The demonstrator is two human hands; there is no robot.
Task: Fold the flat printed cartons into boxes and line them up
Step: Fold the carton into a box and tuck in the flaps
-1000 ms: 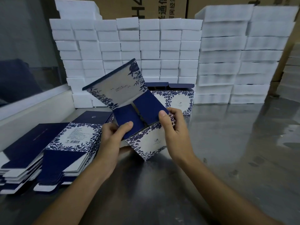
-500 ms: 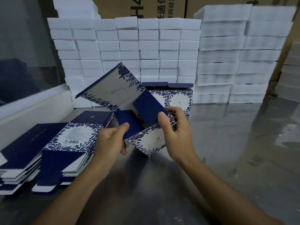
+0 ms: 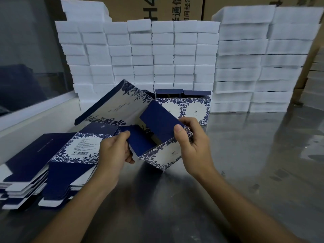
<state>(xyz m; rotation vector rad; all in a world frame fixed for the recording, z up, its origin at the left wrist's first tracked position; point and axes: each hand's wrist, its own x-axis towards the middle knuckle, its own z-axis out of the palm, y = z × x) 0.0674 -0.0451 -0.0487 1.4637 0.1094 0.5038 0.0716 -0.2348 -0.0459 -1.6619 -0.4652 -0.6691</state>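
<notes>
Both hands are gripping the half-formed carton [image 3: 157, 153] between them: left hand [image 3: 114, 153] pinching one blue flap, right hand [image 3: 191, 142] thumbing another down. Next, tucking both flaps inward looks needed.

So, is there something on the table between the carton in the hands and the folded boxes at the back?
Nothing visible. The carton, held by the left hand and right hand, is directly in front of the boxes; the table shows nothing between them.
</notes>
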